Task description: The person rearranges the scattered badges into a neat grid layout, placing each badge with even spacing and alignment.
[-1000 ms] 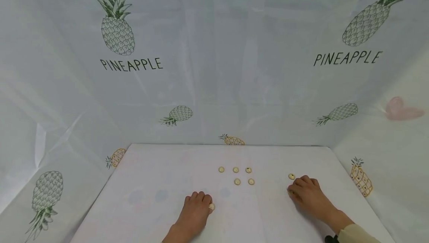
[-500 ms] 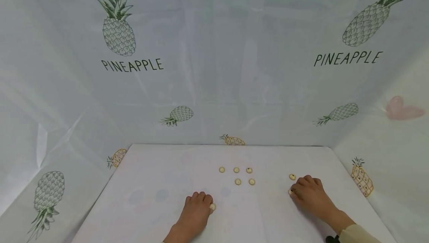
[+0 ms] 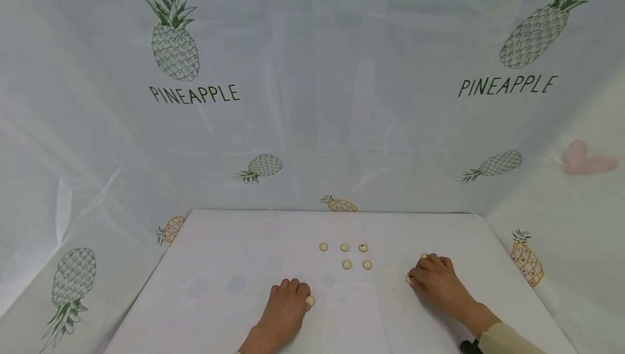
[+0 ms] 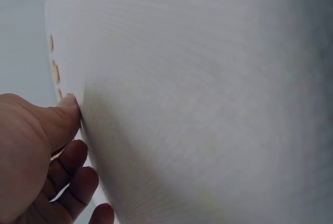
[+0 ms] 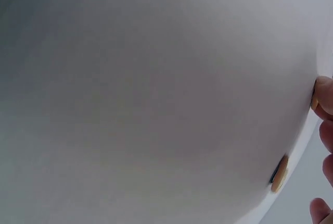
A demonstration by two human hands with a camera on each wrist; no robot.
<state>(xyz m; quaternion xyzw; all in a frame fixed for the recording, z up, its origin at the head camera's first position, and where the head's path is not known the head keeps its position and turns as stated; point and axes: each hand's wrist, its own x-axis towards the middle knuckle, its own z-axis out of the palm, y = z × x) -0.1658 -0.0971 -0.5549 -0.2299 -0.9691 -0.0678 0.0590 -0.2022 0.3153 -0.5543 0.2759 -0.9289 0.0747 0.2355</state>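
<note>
My left hand (image 3: 285, 310) rests low on the white table and holds a small round pale-yellow disc (image 3: 310, 301), which shows at its thumb side. In the left wrist view the thumb (image 4: 65, 120) lies against the table surface and the fingers curl below it. On the right, my right hand (image 3: 439, 284) pinches another round disc (image 3: 409, 278) between thumb and fingertips, down at the tabletop. The right wrist view shows that disc (image 5: 315, 101) edge-on at the fingertips. One more disc (image 3: 424, 256) peeks out behind the right knuckles, mostly hidden.
Several like discs lie between the hands: a back row with a disc (image 3: 324, 246) at its left end, and a front pair including a disc (image 3: 367, 264). A pineapple-printed cloth (image 3: 312, 99) rises behind and beside the white table (image 3: 219, 245).
My right hand has slid a little to the left with its disc, and its knuckles now partly cover the disc behind. The left hand stays where it was.
</note>
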